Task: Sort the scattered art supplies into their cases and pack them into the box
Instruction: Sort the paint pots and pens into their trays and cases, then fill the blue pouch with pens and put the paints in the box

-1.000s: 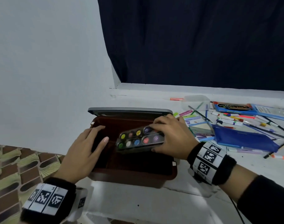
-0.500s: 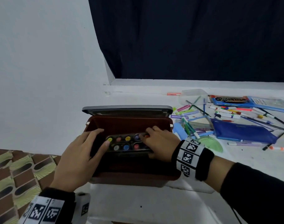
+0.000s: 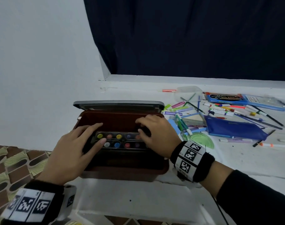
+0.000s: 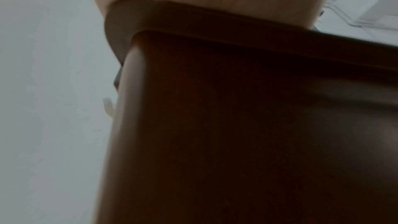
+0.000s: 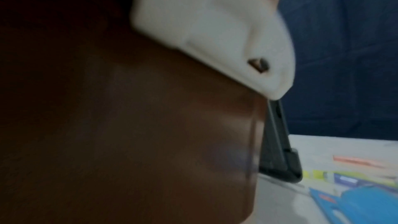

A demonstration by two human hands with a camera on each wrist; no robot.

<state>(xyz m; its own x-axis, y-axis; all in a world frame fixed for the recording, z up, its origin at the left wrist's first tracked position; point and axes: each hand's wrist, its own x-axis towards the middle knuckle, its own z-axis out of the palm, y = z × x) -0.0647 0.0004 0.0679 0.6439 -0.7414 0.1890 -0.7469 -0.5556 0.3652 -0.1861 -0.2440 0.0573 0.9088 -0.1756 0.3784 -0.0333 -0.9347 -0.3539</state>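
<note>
An open brown box [image 3: 122,173] with a grey lid [image 3: 119,104] tipped back stands on the white ledge. A black paint palette [image 3: 120,141] with coloured wells lies flat inside it. My left hand [image 3: 96,133] reaches over the box's left end, fingers extended, thumb resting on the palette's left end. My right hand [image 3: 141,127] curls its fingers round the palette's right end. The left wrist view shows only the box's brown outer wall [image 4: 237,125]. In the right wrist view the brown wall [image 5: 129,142] and the lid's edge [image 5: 277,142] are blurred.
Right of the box lie a blue pouch [image 3: 234,129], a green protractor [image 3: 201,140], scattered markers [image 3: 219,111], a clear plastic tub [image 3: 188,93] and flat blue cases [image 3: 224,98]. A patterned floor [image 3: 13,168] drops off to the left.
My right hand has lowered the palette from above the box down into it. My left hand has shifted from the box's left wall onto the palette's left end.
</note>
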